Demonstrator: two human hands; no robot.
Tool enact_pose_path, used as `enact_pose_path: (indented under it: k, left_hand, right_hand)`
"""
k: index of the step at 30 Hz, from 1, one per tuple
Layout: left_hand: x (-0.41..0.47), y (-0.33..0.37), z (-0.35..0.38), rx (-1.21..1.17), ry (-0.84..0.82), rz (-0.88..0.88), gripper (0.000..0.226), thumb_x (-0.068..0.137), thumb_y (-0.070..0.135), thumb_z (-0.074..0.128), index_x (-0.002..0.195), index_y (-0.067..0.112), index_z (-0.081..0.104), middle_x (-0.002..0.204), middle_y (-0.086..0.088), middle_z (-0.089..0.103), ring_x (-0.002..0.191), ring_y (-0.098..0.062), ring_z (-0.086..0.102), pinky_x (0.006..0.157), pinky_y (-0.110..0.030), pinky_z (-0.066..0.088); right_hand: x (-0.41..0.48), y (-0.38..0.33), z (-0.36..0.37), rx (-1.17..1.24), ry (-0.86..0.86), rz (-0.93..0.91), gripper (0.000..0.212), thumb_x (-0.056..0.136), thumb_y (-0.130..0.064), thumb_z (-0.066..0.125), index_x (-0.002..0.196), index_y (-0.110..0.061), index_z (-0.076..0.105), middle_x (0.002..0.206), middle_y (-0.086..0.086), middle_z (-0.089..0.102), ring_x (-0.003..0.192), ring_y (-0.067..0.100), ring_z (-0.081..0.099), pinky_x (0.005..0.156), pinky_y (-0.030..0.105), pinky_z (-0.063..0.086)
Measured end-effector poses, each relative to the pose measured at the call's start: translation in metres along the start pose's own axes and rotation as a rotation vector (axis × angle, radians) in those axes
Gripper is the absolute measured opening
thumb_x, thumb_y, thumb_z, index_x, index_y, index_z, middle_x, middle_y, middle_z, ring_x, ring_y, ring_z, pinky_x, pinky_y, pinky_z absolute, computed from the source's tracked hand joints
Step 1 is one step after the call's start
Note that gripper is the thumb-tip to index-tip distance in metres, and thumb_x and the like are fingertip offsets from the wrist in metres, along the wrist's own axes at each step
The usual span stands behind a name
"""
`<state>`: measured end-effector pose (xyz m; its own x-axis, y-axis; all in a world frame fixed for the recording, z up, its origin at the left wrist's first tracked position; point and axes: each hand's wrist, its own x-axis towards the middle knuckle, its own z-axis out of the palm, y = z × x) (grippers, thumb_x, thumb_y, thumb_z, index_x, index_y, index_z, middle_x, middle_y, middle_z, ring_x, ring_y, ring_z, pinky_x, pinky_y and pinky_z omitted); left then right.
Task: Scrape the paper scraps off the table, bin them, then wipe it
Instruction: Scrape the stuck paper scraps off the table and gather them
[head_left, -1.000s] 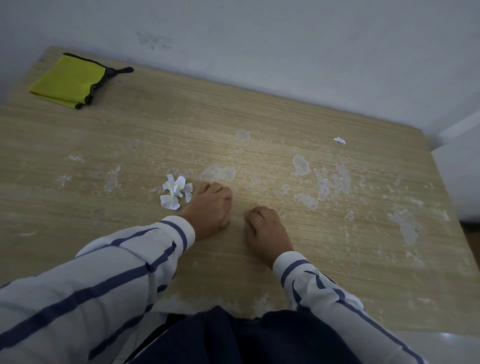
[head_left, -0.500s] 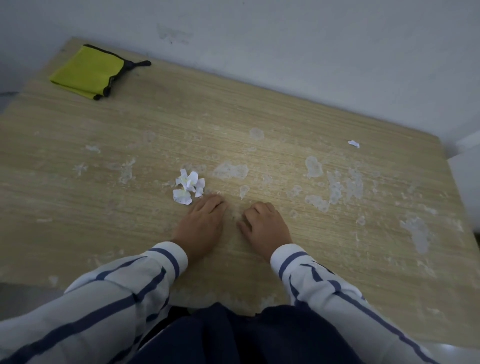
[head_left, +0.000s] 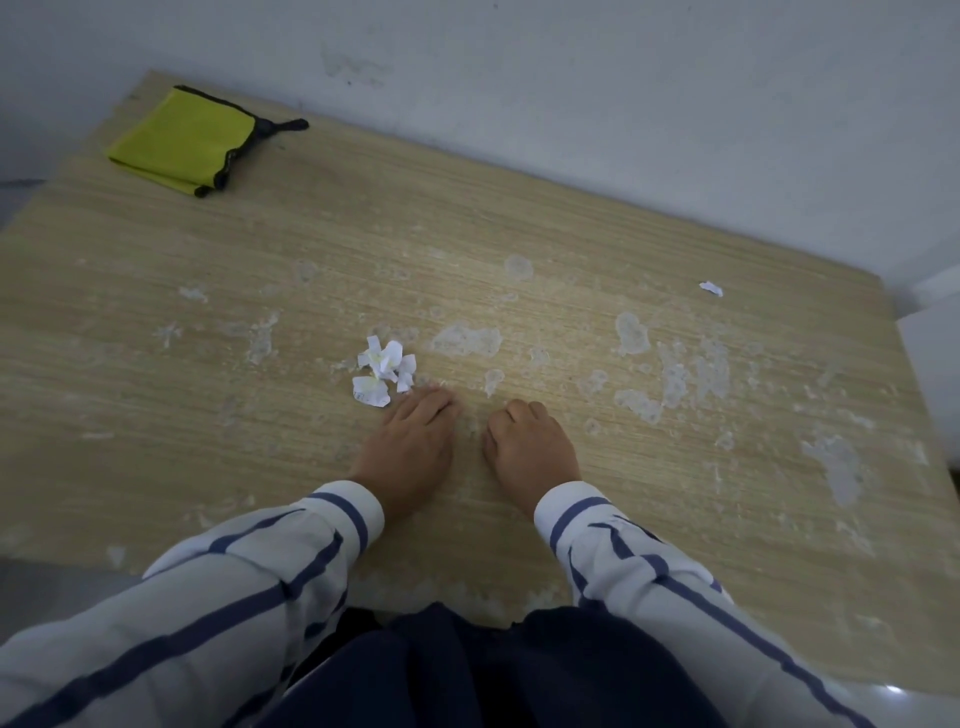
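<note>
Dim, flat, bluish light, faint shadows, wide-angle bending at the edges, slight softness throughout.

No legible text, label or number anywhere.

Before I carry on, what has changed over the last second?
The left hand slid a little toward the person and the scrap pile, fingers flatter; the right hand shifted left with it, fingers curled. Nothing gripped or released. Pile, lone scrap and yellow cloth stayed put.
</note>
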<state>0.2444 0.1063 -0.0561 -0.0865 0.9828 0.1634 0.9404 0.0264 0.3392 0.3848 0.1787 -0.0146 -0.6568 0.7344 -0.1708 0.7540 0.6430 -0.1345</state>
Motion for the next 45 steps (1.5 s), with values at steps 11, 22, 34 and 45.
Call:
enact_pose_path:
  k: [11,22,34,45]
  left_hand:
    - [-0.001,-0.003,0.003,-0.004,-0.017,0.003,0.034,0.082,0.012,0.054,0.115,0.004,0.061,0.122,-0.013,0.06,0.119,-0.032,0.053,0.102,-0.042,0.028]
    - [0.0,-0.002,0.001,0.024,-0.025,0.009,0.033,0.085,0.015,0.049,0.113,0.005,0.063,0.12,-0.012,0.061,0.118,-0.031,0.054,0.102,-0.043,0.029]
    - [0.0,-0.001,0.003,-0.008,-0.027,-0.015,0.036,0.08,0.007,0.065,0.116,0.004,0.062,0.124,-0.011,0.059,0.122,-0.03,0.051,0.104,-0.042,0.027]
    - [0.001,-0.001,0.002,0.011,-0.016,0.005,0.032,0.083,0.011,0.057,0.114,0.008,0.062,0.121,-0.008,0.06,0.119,-0.027,0.052,0.103,-0.039,0.03]
  right_hand:
    - [-0.007,-0.022,-0.013,-0.139,-0.065,-0.067,0.019,0.088,-0.004,0.041,0.098,0.001,0.057,0.102,0.021,0.056,0.089,0.036,0.054,0.073,0.042,0.042]
    - [0.009,-0.012,-0.004,-0.068,-0.128,0.044,0.028,0.092,-0.008,0.029,0.107,0.0,0.051,0.112,0.021,0.053,0.099,0.034,0.05,0.085,0.041,0.038]
    - [-0.003,0.001,-0.019,-0.025,-0.158,-0.122,0.022,0.092,-0.01,0.04,0.1,0.002,0.056,0.11,0.02,0.053,0.097,0.033,0.049,0.077,0.037,0.037]
    - [0.017,0.009,-0.003,0.079,-0.071,0.07,0.025,0.088,-0.002,0.033,0.106,-0.001,0.051,0.11,0.021,0.051,0.097,0.034,0.05,0.08,0.038,0.039]
